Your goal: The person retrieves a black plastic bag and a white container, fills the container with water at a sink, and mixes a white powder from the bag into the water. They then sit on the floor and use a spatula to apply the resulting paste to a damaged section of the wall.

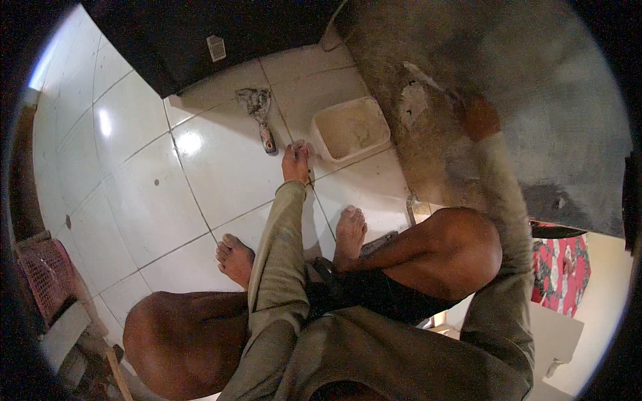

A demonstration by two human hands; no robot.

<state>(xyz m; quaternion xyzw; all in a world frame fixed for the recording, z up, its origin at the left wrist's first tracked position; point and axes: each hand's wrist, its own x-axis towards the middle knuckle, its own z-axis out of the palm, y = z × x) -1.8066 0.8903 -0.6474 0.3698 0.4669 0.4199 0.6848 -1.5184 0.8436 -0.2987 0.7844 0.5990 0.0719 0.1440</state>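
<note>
My right hand (480, 117) is smeared by motion against the patchy grey-brown wall panel (568, 113). It seems to grip a blurred tool whose thin pale edge (424, 76) lies along the panel; its kind is hard to make out. Beside that edge is a whitish patch of paste (413, 100). My left hand (296, 162) is low over the tiles, fingers loosely stretched and holding nothing visible. Just right of it stands a white rectangular tub (320, 142) with pale paste inside. A smeared putty knife (262, 120) lies on the floor beyond my left hand, handle toward me.
White floor tiles (134, 174) stretch left. A dark box-like body (267, 30) stands at the far side with a cable near it. A pink mesh basket (47, 271) is at left. My feet and bent knees take up the near floor. Red patterned cloth (562, 274) hangs at right.
</note>
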